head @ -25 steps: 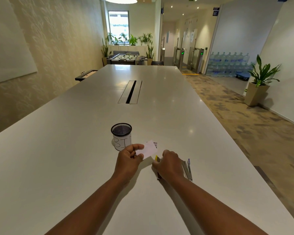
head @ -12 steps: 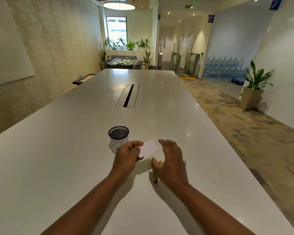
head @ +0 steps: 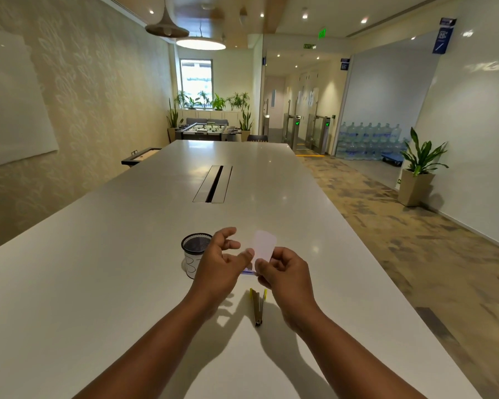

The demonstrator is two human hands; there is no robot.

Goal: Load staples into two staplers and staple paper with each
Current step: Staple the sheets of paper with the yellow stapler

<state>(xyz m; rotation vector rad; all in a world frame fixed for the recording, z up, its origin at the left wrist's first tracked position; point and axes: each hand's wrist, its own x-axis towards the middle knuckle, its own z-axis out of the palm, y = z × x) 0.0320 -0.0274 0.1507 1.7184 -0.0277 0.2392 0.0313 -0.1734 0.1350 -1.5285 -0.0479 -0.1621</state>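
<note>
- Two hands are raised above the white table (head: 104,254), close together, with a small slip of white paper (head: 262,245) at their meeting point.
- The right hand (head: 283,272) pinches the lower edge of the paper between thumb and curled fingers; the slip stands up and away from the person.
- The left hand (head: 222,262) sits just left of the paper, fingers loosely spread, thumb tip at the slip's lower left edge; whether it truly grips cannot be told.
- A yellow-tipped stapler (head: 258,308) lies on the table below and between the wrists, lying open, apart from both hands.
- A sliver of something blue (head: 248,272) shows under the left thumb, too hidden to identify.
- A black mesh cup (head: 193,253) with a white label stands just left of the left hand.
</note>
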